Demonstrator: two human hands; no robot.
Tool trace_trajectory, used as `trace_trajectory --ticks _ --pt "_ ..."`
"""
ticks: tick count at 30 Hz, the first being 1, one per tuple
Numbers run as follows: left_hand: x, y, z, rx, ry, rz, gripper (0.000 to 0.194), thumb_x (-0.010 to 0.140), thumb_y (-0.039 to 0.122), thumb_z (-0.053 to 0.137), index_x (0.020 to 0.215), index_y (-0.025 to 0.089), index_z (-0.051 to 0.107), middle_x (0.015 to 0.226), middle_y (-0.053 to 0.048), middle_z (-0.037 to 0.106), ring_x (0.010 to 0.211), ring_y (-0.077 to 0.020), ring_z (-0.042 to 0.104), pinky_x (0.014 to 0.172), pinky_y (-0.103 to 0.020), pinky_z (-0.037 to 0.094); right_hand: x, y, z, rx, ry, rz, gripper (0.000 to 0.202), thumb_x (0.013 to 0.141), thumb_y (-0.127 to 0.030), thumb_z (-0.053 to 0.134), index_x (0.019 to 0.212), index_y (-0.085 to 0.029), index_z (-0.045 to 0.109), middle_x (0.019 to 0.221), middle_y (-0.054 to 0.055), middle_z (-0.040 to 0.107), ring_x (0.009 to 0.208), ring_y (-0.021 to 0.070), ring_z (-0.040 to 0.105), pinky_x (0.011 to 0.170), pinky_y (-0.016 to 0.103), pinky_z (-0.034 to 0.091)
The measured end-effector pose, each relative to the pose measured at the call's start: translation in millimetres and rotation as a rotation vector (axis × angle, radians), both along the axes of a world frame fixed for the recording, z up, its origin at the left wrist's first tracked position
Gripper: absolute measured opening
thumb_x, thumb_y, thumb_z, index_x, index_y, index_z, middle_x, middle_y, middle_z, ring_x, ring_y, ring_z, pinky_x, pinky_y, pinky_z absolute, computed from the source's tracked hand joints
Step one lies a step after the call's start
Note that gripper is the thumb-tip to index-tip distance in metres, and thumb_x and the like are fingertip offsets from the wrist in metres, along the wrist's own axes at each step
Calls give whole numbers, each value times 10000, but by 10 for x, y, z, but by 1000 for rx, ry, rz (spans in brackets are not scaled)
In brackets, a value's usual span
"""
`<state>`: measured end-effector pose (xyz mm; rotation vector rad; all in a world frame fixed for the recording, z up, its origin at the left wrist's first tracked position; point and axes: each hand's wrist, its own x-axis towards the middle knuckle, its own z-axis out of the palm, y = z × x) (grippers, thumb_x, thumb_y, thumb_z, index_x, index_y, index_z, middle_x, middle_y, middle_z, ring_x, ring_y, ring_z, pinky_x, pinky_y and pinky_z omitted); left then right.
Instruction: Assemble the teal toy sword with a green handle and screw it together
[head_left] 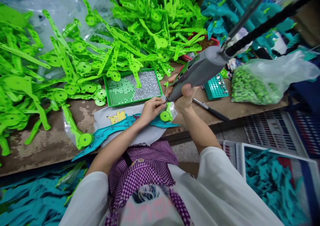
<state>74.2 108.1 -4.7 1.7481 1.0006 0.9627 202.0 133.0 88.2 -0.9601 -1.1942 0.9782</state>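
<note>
My right hand is wrapped around a grey electric screwdriver, tilted with its bit end down to the left. My left hand has its fingers pressed together right by the bit; whatever they pinch is hidden. Beneath the left hand, a long curved teal plastic piece lies across a grey cloth with a yellow cartoon print. A green plastic arm with a round end sits at its right part, close below the screwdriver tip. Another green arm rests at its left end.
Behind the hands stands a green tray of small metal screws. Piles of green plastic arms cover the back and left. At right are a teal holder, a black-handled screwdriver, a bag of small green parts and a crate of teal pieces.
</note>
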Motion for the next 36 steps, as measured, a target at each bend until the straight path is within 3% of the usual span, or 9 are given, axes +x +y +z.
trace_trajectory --ticks 4,8,13,16,19,24,28,31,36 --pt "-9 -71 70 3 119 -42 536 809 320 853 1304 198 685 1230 -106 637 887 -166 658 833 -356 588 227 241 58 165 -20 -161 700 650 -964 512 843 -305 650 505 -42 459 401 160 492 414 320 406" --pt "-8 -128 176 56 359 -167 386 899 340 759 1262 211 734 1166 -105 664 1101 -256 632 1010 -443 520 367 644 -16 176 -105 -304 680 698 -951 471 834 -307 642 539 -36 441 411 154 471 419 319 391" --pt "0 -116 266 -72 486 -243 387 964 351 670 1322 210 707 997 -87 717 962 -248 666 906 -410 539 338 938 -247 150 -91 -287 678 724 -935 470 810 -278 616 555 -45 454 421 141 486 444 306 412" --pt "3 -111 309 -134 490 -242 391 969 346 660 1340 227 696 963 -71 724 874 -223 674 854 -375 539 325 1013 -330 126 -89 -241 692 716 -941 487 804 -265 608 570 -42 466 458 145 528 477 315 463" --pt "3 -116 343 -154 511 -231 389 967 336 663 1343 241 694 937 -60 719 860 -217 673 843 -360 532 336 1077 -401 97 -108 -205 703 729 -941 484 828 -257 611 635 -14 505 620 197 656 567 353 550" --pt "-7 -128 326 -144 507 -227 389 968 349 660 1343 250 693 950 -56 722 868 -221 678 846 -368 537 336 1137 -487 81 -100 -165 671 756 -906 504 845 -250 613 718 13 555 771 243 721 584 356 569" --pt "-13 -134 253 -130 451 -225 364 960 344 667 1313 265 711 1053 -65 746 960 -238 696 869 -373 541 310 1125 -479 68 -72 -171 634 764 -882 522 784 -253 593 641 -12 514 625 195 672 518 318 517" --pt "-12 -139 224 -135 450 -228 363 962 359 661 1310 272 710 1075 -64 757 964 -239 700 863 -367 539 303 1117 -504 71 -29 -167 599 741 -857 585 721 -259 559 542 -47 463 436 133 518 442 293 423" --pt "-2 -169 270 -157 491 -220 369 965 378 654 1318 286 709 1103 -61 755 997 -238 702 864 -336 531 313 1104 -457 61 -14 -141 609 690 -868 630 721 -263 573 510 -66 441 389 113 426 417 285 350"
